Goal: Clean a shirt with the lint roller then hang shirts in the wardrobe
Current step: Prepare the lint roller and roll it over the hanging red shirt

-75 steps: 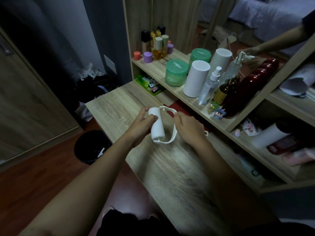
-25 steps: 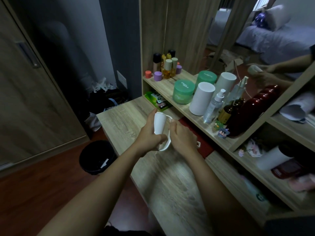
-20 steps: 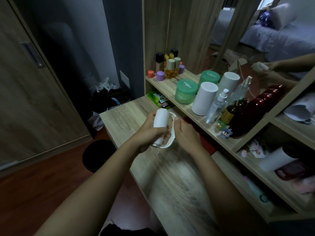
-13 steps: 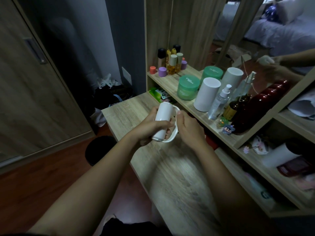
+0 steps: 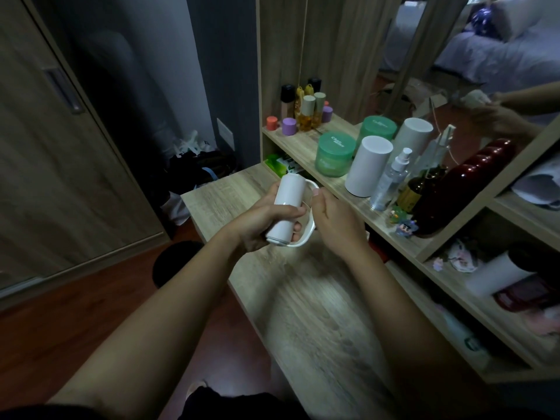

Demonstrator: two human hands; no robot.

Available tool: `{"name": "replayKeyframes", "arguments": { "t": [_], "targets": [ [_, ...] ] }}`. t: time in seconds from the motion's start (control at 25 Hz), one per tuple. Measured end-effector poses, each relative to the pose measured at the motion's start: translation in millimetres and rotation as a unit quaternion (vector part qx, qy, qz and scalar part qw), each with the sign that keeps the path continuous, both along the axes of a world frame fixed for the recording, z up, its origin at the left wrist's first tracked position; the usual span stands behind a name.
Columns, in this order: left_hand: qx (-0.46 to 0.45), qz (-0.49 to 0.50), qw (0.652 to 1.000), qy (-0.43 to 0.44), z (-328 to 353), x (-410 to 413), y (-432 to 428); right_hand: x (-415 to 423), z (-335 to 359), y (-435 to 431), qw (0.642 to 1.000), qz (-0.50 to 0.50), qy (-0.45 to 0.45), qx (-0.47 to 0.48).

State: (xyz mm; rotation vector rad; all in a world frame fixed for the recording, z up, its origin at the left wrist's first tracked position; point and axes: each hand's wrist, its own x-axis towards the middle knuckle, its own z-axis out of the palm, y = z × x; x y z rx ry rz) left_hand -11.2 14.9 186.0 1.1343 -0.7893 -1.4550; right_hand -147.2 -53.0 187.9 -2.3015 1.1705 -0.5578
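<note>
Two hands on white lint roller (image 5: 288,194), held tilted above wooden desk (image 5: 318,313), near cosmetics shelf (image 5: 298,147). Left hand (image 5: 257,225) wraps roller drum, fingers curled round it. Right hand (image 5: 336,225) grips handle loop, thumb on top, fingertips hidden.

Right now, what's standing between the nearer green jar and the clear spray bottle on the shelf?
A white cylindrical canister stands between the green jar and the spray bottle, seen in the head view.
</note>
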Motion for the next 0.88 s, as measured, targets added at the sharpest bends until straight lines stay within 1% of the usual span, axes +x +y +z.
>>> {"name": "replayKeyframes", "arguments": {
  "t": [0.08, 0.12, 0.16, 0.28, 0.36, 0.44, 0.52, 0.64, 0.72, 0.8, 0.88],
  "targets": [
    [-0.006, 0.03, 0.991, -0.134, 2.1, -4.7, -1.6, 0.2, -1.5, 2.0, 1.0, -0.016, 0.003, -0.023],
    [-0.011, 0.047, 0.983, -0.177, 2.2, -6.2, -2.7, 0.1, -1.6, 3.3, 0.999, -0.026, 0.002, -0.036],
    [-0.01, 0.059, 0.98, -0.19, 2.6, -6.0, -3.1, 0.3, -1.6, 4.1, 0.999, -0.031, -0.002, -0.044],
    [0.017, 0.051, 0.989, -0.136, 3.1, 4.7, -1.8, -1.6, -2.3, 4.3, 0.999, -0.024, -0.018, -0.034],
    [0.02, 0.023, 0.991, -0.134, 1.1, 11.7, -0.3, -3.1, -4.4, 4.5, 1.0, -0.023, -0.018, -0.011],
    [0.012, 0.017, 0.99, -0.139, -2.4, 14.0, -0.4, -3.9, -8.0, 6.5, 0.999, -0.031, -0.015, 0.005],
    [0.0, 0.026, 0.985, -0.168, -2.9, 13.5, 0.1, -3.9, -11.6, 8.3, 0.999, -0.029, -0.024, 0.02],
    [-0.041, 0.061, 0.97, -0.23, 1.5, 11.3, 0.8, -5.0, -12.6, 8.4, 0.99, 0.014, -0.08, 0.112],
    [-0.061, 0.08, 0.958, -0.267, 6.4, 8.7, -1.0, -6.0, -11.3, 9.7, 0.983, 0.041, -0.091, 0.154],
    [-0.048, 0.093, 0.95, -0.293, 11.7, 7.8, -4.7, -6.5, -15.3, 10.1, 0.983, 0.047, -0.101, 0.144],
    [-0.027, 0.067, 0.953, -0.294, 15.5, 8.2, -6.8, -7.2, -18.1, 12.8, 0.982, 0.037, -0.134, 0.127]
  ]
}}
